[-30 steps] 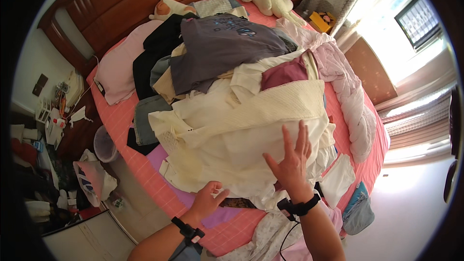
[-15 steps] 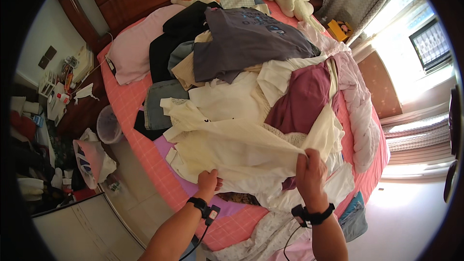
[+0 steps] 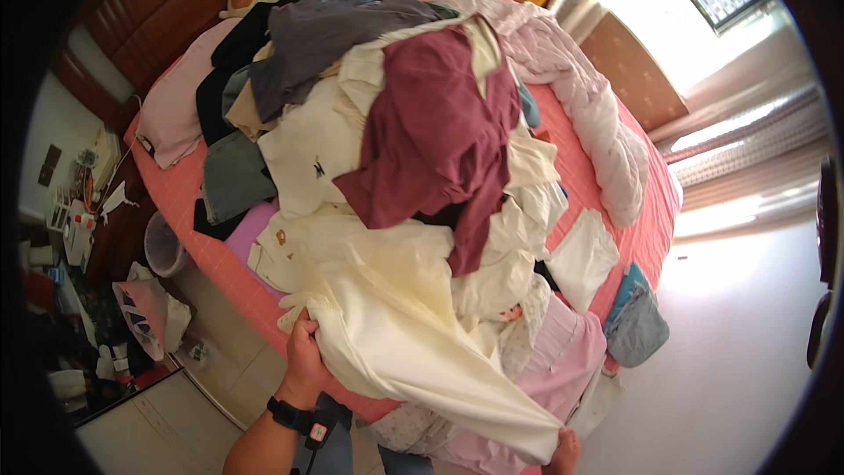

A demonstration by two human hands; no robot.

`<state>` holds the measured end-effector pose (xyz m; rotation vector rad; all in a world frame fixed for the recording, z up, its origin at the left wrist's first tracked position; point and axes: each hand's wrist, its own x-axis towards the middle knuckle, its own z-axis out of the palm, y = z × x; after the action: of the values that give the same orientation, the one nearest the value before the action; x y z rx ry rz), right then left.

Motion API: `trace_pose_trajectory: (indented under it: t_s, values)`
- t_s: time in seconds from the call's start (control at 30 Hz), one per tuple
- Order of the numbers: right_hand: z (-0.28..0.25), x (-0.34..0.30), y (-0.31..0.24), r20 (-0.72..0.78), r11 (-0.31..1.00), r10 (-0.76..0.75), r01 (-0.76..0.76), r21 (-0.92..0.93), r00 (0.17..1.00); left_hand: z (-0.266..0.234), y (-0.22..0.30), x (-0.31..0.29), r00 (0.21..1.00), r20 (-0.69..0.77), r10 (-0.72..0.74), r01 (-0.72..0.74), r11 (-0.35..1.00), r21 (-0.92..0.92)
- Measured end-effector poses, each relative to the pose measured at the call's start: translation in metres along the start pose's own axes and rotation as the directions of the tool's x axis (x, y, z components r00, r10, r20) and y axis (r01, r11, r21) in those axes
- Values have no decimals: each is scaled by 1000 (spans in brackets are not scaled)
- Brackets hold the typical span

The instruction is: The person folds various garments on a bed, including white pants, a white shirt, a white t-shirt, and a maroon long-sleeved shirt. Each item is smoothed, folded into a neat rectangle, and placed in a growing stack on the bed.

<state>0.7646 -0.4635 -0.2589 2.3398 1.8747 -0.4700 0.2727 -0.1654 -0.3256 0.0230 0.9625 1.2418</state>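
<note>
Left hand point(image 3: 305, 361): fingers closed on the gathered, textured edge of a cream garment point(image 3: 404, 334).
Right hand point(image 3: 565, 453): partly cut off by the lower rim; fingers pinched on the garment's far corner.
Cream garment, position: stretched between both hands, over the near side of the clothes pile.
Cream garment, look: pale, yellower toward the middle; long diagonal folds narrowing to the right-hand corner; surface smooth, left end finely ribbed or lacy (too small to tell).
Pile edge: maroon garment point(image 3: 440, 114) just beyond, soft and crumpled, one tail hanging toward the cream cloth.
Room, right: coral sheet point(image 3: 563, 145) shows between the pile and a puffy pale-pink quilt point(image 3: 615, 149).
Room, left: tiled floor point(image 3: 242, 365) runs beside the bed, below a translucent bin point(image 3: 164, 244).
Other textures: denim point(image 3: 236, 178), stiff and blue-grey; wooden headboard point(image 3: 189, 4), glossy.
</note>
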Motion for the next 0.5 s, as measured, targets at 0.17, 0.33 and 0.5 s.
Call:
trace_pose_trajectory:
  t_s: [0.17, 0.33, 0.5]
  values:
    - [93, -108, 7, 413, 739, 281, -469, 483, 867, -42, -88, -49, 976, -145, -161, 170, 984, 54]
    - [89, -85, -58, 98, 703, 263, -260, 662, 960, -33, -140, -104, 999, -37, -12, 25, 917, 399]
    - [85, -47, -98, 268, 30, -151, -266, 963, 952, 39, -190, -174, 857, 352, -375, -96, 556, 825]
